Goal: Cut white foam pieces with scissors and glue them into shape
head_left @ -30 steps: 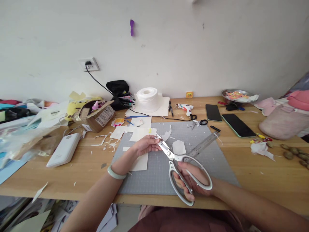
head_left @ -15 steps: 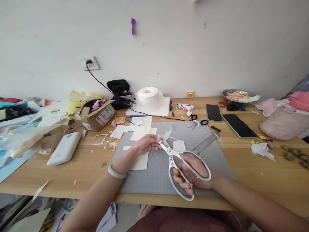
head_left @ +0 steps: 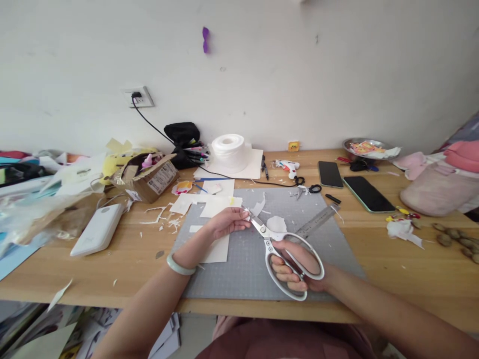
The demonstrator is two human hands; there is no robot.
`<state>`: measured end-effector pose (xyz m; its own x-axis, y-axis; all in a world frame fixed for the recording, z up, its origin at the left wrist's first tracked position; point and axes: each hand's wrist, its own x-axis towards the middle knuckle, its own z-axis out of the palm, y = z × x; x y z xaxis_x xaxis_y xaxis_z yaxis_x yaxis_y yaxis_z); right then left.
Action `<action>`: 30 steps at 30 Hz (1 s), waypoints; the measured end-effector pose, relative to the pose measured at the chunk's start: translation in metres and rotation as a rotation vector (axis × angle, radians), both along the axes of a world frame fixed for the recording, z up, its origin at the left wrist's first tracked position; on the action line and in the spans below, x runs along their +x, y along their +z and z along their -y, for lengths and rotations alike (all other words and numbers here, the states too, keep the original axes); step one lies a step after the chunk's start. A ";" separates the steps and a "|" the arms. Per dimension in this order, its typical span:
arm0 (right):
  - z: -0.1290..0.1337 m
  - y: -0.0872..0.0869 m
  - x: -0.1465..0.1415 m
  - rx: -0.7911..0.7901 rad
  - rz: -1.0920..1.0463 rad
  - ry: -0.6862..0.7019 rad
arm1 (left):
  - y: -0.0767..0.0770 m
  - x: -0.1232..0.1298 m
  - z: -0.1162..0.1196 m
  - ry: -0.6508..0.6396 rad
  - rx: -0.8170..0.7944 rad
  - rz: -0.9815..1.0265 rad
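Observation:
My left hand pinches a small piece of white paper over the grey cutting mat. Large silver scissors are in my right hand, whose fingers pass through the handle loops. The blade tips meet the paper at my left fingertips, and their exact contact is too small to make out. A rounded white paper piece lies behind the scissors. White paper sheets rest under and beside my left hand.
A metal ruler and small black scissors lie beyond my right hand. Two phones are to the right. A cardboard box, white power bank and paper scraps sit left; a white roll stands behind.
The scissor handles have moved closer together as my right hand closed, narrowing the gap between the loops. My left hand keeps its pinch in nearly the same place. The view has shifted slightly.

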<state>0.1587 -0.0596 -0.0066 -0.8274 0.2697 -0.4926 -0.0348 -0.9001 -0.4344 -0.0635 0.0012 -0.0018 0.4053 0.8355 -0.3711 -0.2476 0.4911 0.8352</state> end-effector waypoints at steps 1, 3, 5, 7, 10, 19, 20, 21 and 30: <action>-0.001 0.000 0.000 -0.007 -0.007 0.004 | 0.000 0.000 0.000 0.009 -0.005 0.006; -0.001 0.000 0.001 -0.010 -0.019 -0.003 | 0.000 0.001 0.000 0.030 -0.019 0.021; 0.000 0.000 0.001 -0.001 -0.039 -0.001 | 0.000 0.001 0.001 0.049 -0.022 0.046; 0.000 -0.001 0.002 0.000 -0.080 0.020 | -0.001 0.001 0.002 0.056 -0.008 0.064; -0.001 -0.005 0.003 -0.010 -0.148 0.069 | -0.001 0.001 0.002 0.051 0.001 0.063; -0.002 -0.015 0.007 0.057 -0.255 0.095 | 0.005 0.001 -0.004 0.242 0.018 -0.026; -0.002 -0.015 0.007 0.069 -0.255 0.100 | 0.005 -0.001 -0.005 0.267 0.025 -0.026; -0.001 -0.014 0.007 0.078 -0.253 0.108 | 0.005 -0.002 -0.007 0.297 0.035 -0.020; 0.001 -0.017 0.008 0.129 -0.175 0.123 | 0.005 -0.011 -0.012 0.486 -0.017 0.089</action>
